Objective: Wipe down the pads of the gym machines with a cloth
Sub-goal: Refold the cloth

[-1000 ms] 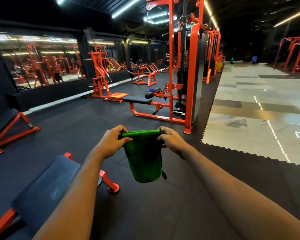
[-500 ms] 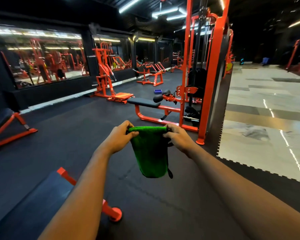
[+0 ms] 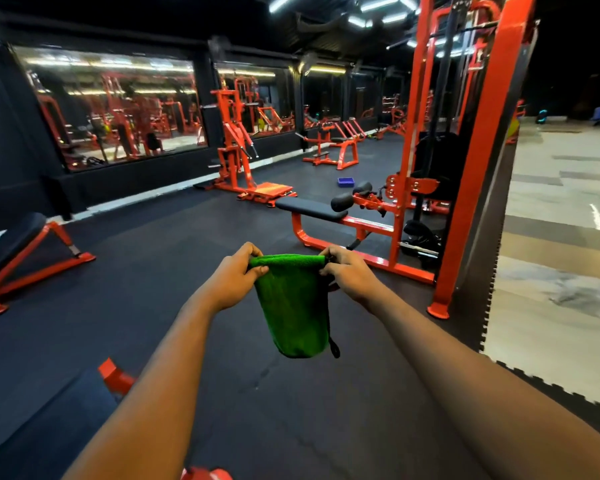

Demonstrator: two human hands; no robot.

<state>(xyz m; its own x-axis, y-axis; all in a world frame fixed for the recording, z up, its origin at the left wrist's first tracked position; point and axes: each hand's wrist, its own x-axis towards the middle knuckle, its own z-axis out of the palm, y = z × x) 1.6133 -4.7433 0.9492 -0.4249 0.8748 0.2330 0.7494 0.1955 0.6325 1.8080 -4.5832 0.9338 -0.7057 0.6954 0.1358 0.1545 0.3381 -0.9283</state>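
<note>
A folded green cloth [image 3: 293,306] hangs in front of me over the black floor. My left hand [image 3: 237,276] pinches its top left corner and my right hand [image 3: 346,271] pinches its top right corner. Ahead stands an orange cable machine [image 3: 465,161] with a black seat pad [image 3: 310,208] and two black roller pads [image 3: 342,201] beyond the cloth. The dark pad of a bench [image 3: 70,407] lies at the lower left, under my left forearm.
An orange incline bench [image 3: 21,251] sits at far left. More orange machines [image 3: 238,150] line the mirrored wall. A small blue tray [image 3: 346,181] lies on the floor. Black rubber matting [image 3: 136,271] ends at a light tiled floor [image 3: 551,271] on the right.
I have moved forward toward the cable machine, which looks larger and nearer. The bench at lower left has slid back out of view. Both hands still hold the cloth the same way.
</note>
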